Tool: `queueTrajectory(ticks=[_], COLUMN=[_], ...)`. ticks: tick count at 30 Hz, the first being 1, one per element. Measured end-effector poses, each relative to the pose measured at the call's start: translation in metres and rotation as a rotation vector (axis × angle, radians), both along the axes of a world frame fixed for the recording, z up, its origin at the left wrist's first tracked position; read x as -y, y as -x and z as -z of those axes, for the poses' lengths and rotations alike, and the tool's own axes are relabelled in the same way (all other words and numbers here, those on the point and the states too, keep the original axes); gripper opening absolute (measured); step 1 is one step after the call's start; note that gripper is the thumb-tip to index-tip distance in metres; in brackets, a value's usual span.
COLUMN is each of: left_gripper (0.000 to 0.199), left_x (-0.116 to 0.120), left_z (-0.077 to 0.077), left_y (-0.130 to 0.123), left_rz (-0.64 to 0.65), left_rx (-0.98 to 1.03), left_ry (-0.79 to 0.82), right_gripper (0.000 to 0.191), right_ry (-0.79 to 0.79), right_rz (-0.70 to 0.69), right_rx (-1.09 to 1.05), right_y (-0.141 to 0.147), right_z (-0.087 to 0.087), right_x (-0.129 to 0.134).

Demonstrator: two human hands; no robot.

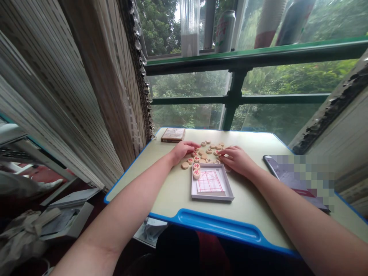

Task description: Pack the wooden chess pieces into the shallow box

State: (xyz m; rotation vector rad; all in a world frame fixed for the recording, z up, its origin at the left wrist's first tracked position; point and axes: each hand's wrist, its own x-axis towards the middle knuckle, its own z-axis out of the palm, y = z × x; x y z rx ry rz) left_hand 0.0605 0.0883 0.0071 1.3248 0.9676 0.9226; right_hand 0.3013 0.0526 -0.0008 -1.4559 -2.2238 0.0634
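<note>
Round wooden Chinese chess pieces (209, 151) lie loosely spread on the table beyond a shallow white box tray (229, 184). Several carry red characters, and some are blank side up. Two red-marked pieces, one of them this piece (196, 174), rest in the tray's left side beside a folded paper board (211, 181) with red grid lines. My left hand (182, 150) reaches in from the left, fingers stretched over the pieces' left edge. From the right, my right hand (235, 157) has its fingertips at a red-marked piece (216, 152), fingers extended and apart; contact is unclear.
A brown-edged box lid (173, 135) lies at the table's back left. To the right is a dark-edged flat item (283, 172), partly blurred out. The pale table (166, 191) has a blue rim and a front groove. Cans and cups stand on the window ledge (258, 53).
</note>
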Motion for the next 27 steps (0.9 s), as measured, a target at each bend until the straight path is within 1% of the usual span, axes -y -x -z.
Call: queueTrajectory(ticks=[5,9,11,12,14,16,17,19,20,22,24,25,27], left_gripper=[0.017,0.017,0.017,0.018,0.019,0.02,0.02,0.02,0.02,0.02,0.02,0.02,0.02], left_x=[-0.003,-0.009,-0.01,-0.01,-0.01,-0.008,-0.008,-0.007,-0.007,-0.006,-0.006,-0.005,-0.005], left_z=[0.0,0.003,0.003,0.003,0.003,0.003,0.003,0.004,0.004,0.003,0.002,0.001,0.001], left_y=[0.004,0.01,0.011,0.011,0.01,0.008,0.007,0.006,0.005,0.005,0.005,0.005,0.005], left_rz=[-0.016,-0.054,-0.063,-0.064,-0.065,-0.071,-0.075,-0.071,-0.063,-0.05,-0.049,-0.048,-0.036], left_rx=[0.109,0.097,0.08,0.072,0.044,-0.005,-0.031,-0.072,-0.082,-0.089,-0.096,-0.104,-0.125], left_ry=[-0.012,-0.005,-0.008,-0.015,-0.036,-0.06,-0.07,-0.086,-0.09,-0.092,-0.094,-0.098,-0.113], right_gripper=[0.025,0.028,0.025,0.022,0.016,0.014,0.014,0.013,0.012,0.007,0.006,0.007,0.009], right_ry=[0.038,0.106,0.145,0.139,0.062,-0.051,-0.073,-0.024,0.022,0.137,0.229,0.23,0.181], right_rz=[0.04,0.132,0.161,0.171,0.173,0.105,0.026,-0.133,-0.199,-0.297,-0.329,-0.33,-0.327], right_rx=[-0.001,-0.015,-0.021,-0.027,-0.05,-0.098,-0.14,-0.252,-0.263,-0.196,-0.087,-0.054,-0.015], right_y=[-0.001,0.002,0.003,0.004,0.006,0.01,0.014,0.022,0.028,0.039,0.048,0.052,0.057], right_z=[0.0,-0.003,-0.003,-0.004,-0.008,-0.016,-0.021,-0.031,-0.035,-0.039,-0.037,-0.034,-0.028], right_x=[-0.002,-0.001,0.0,0.001,0.005,0.014,0.02,0.037,0.045,0.06,0.069,0.072,0.072])
